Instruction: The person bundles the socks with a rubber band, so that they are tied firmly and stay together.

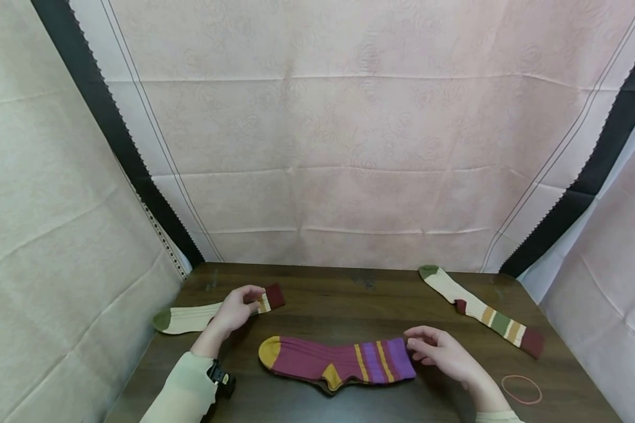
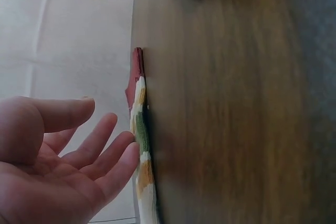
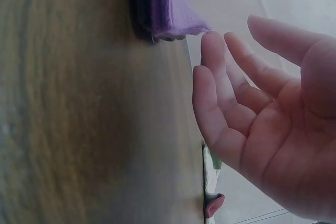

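A maroon-purple sock (image 1: 317,356) with yellow toe, yellow heel and lilac stripes lies flat at the front middle; a darker layer shows beneath its lower edge. By its lilac cuff (image 3: 170,9) is my right hand (image 1: 439,352), fingers loosely bent and holding nothing. My left hand (image 1: 238,309) is over a cream sock (image 1: 193,319) with green toe and maroon cuff, covering its middle. In the left wrist view that hand's fingers (image 2: 118,169) are relaxed beside the striped part; whether they touch it I cannot tell. A matching cream sock (image 1: 473,305) lies slanted at the right.
A pinkish rubber band (image 1: 521,389) lies at the right front of the brown wooden table (image 1: 344,294). Pale cloth (image 1: 370,135) hangs behind the table, with more cloth at both sides. A dark device (image 1: 220,379) is strapped on the left wrist.
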### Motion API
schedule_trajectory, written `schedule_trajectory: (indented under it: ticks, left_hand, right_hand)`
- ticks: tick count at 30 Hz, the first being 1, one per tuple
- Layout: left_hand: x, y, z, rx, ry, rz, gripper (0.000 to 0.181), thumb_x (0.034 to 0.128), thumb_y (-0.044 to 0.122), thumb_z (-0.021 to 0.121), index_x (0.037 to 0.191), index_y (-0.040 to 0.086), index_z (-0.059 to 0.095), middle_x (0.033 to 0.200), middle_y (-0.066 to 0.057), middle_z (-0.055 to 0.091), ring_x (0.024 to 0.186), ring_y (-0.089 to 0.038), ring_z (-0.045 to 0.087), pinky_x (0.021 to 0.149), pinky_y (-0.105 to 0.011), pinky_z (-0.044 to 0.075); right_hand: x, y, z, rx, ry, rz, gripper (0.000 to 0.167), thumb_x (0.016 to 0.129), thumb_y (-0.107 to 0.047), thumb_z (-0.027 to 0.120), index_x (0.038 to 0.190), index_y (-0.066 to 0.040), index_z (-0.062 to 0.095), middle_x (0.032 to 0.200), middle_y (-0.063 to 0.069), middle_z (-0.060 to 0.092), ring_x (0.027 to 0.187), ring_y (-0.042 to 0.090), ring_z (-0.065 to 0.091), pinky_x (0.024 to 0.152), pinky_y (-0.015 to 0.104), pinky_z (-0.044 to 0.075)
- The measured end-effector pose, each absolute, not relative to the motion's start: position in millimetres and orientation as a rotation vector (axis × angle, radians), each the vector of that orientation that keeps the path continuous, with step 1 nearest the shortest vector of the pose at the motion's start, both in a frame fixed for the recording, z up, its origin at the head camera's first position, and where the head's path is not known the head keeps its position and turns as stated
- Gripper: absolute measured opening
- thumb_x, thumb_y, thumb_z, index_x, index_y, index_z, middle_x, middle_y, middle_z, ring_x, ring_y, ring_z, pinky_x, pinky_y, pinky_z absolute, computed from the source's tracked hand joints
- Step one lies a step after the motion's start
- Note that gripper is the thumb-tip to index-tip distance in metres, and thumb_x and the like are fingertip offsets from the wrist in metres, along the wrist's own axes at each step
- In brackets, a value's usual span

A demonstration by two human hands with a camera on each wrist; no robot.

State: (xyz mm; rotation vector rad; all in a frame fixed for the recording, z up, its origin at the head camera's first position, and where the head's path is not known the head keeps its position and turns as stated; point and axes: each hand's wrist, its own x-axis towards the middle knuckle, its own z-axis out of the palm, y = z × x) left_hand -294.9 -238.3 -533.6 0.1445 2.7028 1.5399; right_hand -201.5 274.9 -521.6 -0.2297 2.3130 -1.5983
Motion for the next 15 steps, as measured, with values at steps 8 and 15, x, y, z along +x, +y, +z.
schedule_trajectory:
  ticks: [8,15]
  left_hand:
    - [-296.6,-237.5,-533.2,0.125,2.692,1.529,0.034,0.1028,-0.007,0.061,0.136,0.0,0.067,0.133,-0.019,0.067,0.124,-0.034,0.061,0.098,-0.05,0.054]
    - [-295.0,-224.7,-530.0,0.192,2.691,1.486,0.034,0.1012,-0.009,0.062,0.134,-0.002,0.068,0.13,-0.019,0.068,0.121,-0.037,0.062,0.098,-0.051,0.054]
  right_hand:
    - [-202.2,275.6,-523.0,-0.244,2.306,-1.616,0.041,0.11,-0.02,0.063,0.137,0.01,0.06,0.117,0.018,0.072,0.099,0.031,0.07,0.082,0.043,0.061]
    - [-203.2,275.6,-524.5,-0.243,2.307,-1.617,0.041,0.11,-0.019,0.063,0.137,0.011,0.06,0.116,0.017,0.072,0.099,0.03,0.07,0.082,0.043,0.061]
